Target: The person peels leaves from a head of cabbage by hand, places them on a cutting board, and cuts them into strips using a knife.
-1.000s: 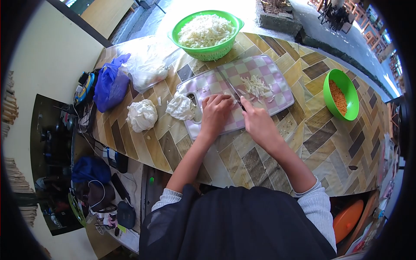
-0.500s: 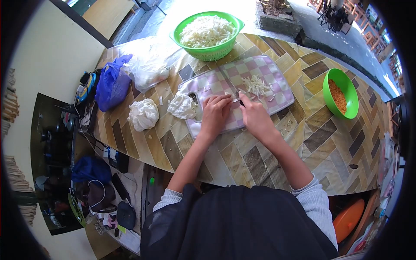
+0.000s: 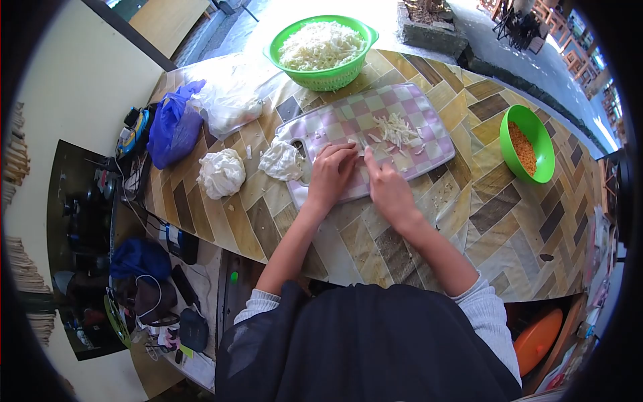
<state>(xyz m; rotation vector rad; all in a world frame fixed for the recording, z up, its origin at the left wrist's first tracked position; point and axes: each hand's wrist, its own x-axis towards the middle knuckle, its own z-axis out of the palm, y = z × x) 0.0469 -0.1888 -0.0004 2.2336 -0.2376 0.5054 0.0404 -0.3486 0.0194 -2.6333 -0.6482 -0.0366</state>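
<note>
My right hand is closed round a knife, its index finger stretched along the top and its blade pointing away from me. Just left of the blade, my left hand presses bent fingers onto a small pale food piece, mostly hidden under them. Both hands are over a pink-and-white checked cutting board. Thin pale strips lie in a loose pile on it, beyond my right hand. A white crumpled lump rests on the board's handle end, and a second white lump sits left of it.
Behind the board stands a green colander heaped with pale shreds. A green bowl with orange crumbs is at the right. Blue and clear plastic bags lie at the left on the patterned tablecloth.
My right hand has shifted slightly left and toward me with the knife, turning so the handle is more covered. My left hand stays almost in place. The view has moved a little.
</note>
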